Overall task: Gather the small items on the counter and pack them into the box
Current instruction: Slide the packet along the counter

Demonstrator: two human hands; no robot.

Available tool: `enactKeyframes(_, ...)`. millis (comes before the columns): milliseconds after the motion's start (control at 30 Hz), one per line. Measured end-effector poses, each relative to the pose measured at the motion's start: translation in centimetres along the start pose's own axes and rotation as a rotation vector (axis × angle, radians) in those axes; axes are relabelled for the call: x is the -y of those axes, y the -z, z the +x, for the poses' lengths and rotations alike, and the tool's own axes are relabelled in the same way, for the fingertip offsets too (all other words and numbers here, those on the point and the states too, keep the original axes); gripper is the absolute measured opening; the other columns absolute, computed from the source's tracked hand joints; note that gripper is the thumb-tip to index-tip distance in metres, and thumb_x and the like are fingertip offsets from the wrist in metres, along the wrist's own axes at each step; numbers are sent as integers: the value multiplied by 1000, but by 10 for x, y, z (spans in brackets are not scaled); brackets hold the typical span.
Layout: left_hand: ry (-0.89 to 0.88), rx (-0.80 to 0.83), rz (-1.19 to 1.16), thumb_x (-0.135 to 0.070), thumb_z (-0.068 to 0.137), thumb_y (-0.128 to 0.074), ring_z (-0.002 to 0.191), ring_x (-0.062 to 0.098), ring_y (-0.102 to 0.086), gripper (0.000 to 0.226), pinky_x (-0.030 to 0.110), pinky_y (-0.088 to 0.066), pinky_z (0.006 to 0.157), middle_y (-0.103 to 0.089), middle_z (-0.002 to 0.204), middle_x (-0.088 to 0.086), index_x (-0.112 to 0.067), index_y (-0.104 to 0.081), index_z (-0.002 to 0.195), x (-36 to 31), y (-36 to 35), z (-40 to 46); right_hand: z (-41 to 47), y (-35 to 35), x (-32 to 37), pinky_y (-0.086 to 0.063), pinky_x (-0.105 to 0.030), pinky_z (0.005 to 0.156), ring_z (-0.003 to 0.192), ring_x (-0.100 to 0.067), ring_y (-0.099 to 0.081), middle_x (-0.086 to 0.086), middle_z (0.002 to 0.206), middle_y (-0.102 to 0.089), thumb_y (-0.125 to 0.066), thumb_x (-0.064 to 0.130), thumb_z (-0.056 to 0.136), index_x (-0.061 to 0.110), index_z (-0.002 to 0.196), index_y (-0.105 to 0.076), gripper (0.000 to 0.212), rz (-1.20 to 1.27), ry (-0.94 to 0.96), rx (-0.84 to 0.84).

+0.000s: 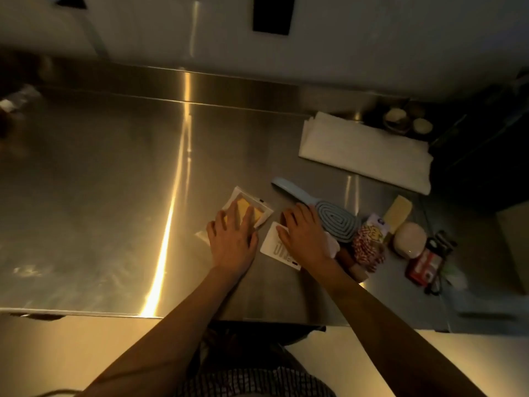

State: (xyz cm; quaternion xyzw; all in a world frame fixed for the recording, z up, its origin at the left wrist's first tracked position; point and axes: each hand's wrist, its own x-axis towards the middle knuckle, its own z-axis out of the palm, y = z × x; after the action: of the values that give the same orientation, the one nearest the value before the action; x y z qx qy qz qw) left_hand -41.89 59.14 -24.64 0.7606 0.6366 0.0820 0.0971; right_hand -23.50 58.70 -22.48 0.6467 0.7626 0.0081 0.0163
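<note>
My left hand (pixel 232 239) lies flat, fingers spread, on a white packet with a yellow square inside (pixel 257 209) on the steel counter (pixel 100 181). My right hand (pixel 303 233) rests palm down on a white card packet with grey lettering (pixel 274 249). Just right of it lies a light blue hairbrush (pixel 329 213), its handle pointing up-left. Further right sit a red-and-white patterned pouch (pixel 367 245), a yellow sponge (pixel 398 210), a white round object (pixel 409 239) and a red packaged item (pixel 426 263). I see no box that I can identify for certain.
Folded white cloths (pixel 366 153) lie at the back right. Small bowls (pixel 406 120) stand in the dark far corner. A brownish edge (pixel 515 247) shows at the far right. The counter's front edge (pixel 86 312) runs just before my body.
</note>
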Motion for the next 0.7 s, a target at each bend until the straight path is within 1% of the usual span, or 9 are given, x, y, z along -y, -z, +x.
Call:
enactKeyframes(67, -21, -14, 0, -48, 89, -52, 129, 39, -35, 59, 53, -31, 99, -35, 148, 12, -26, -39, 142, -16, -2, 0, -4, -2, -9, -28, -48, 111, 121, -30, -46, -14, 122, -57, -36, 40, 94, 7, 121, -56, 47, 9, -18, 1)
enactKeyframes(133, -28, -12, -9, -49, 90, -50, 129, 39, -34, 59, 52, -32, 99, -34, 148, 12, -26, -37, 143, -29, -5, 1, -8, -3, -17, -28, -49, 111, 123, -31, -45, -14, 124, -56, -29, 40, 95, 6, 123, -55, 51, 21, -40, -4)
enactKeyframes(267, -39, -15, 4, -50, 89, -41, 127, 40, -37, 59, 51, -34, 96, -35, 148, 13, -25, -40, 142, -47, -12, 4, -15, -8, -23, -28, -51, 110, 126, -31, -47, -16, 126, -58, -30, 34, 95, 3, 124, -57, 51, 35, -86, -44)
enactKeyframes(367, -29, -22, 15, -51, 88, -35, 126, 40, -37, 59, 50, -34, 95, -35, 148, 13, -25, -41, 141, -57, -15, 6, -17, -11, -23, -28, -51, 111, 128, -31, -45, -17, 130, -56, -28, 34, 95, 1, 126, -56, 53, 46, -88, -56)
enactKeyframes(433, -23, -40, 14, -50, 88, -35, 126, 41, -37, 59, 50, -34, 94, -35, 148, 14, -24, -42, 141, -62, -16, 6, -19, -12, -23, -30, -52, 110, 129, -31, -45, -19, 132, -55, -25, 35, 95, 0, 126, -55, 56, 54, -94, -53)
enactKeyframes(500, -14, -44, 16, -51, 89, -35, 127, 40, -36, 59, 49, -33, 95, -33, 149, 13, -25, -40, 141, -64, -18, 5, -20, -13, -23, -30, -52, 110, 130, -32, -44, -19, 133, -54, -23, 36, 96, -1, 127, -54, 58, 37, -93, -54)
enactKeyframes(600, 8, -25, 10, -53, 90, -33, 130, 40, -34, 60, 50, -32, 98, -30, 151, 13, -25, -36, 143, -65, -20, 5, -22, -13, -23, -23, -49, 113, 134, -31, -39, -19, 137, -50, -17, 37, 96, 0, 131, -51, 61, 30, -91, -33)
enactKeyframes(700, 21, 2, 2, -55, 90, -30, 132, 41, -33, 63, 52, -31, 100, -28, 153, 14, -24, -37, 144, -68, -17, 4, -22, -10, -24, -25, -50, 112, 132, -32, -41, -19, 136, -51, -17, 37, 97, 0, 130, -52, 61, 60, -80, -65)
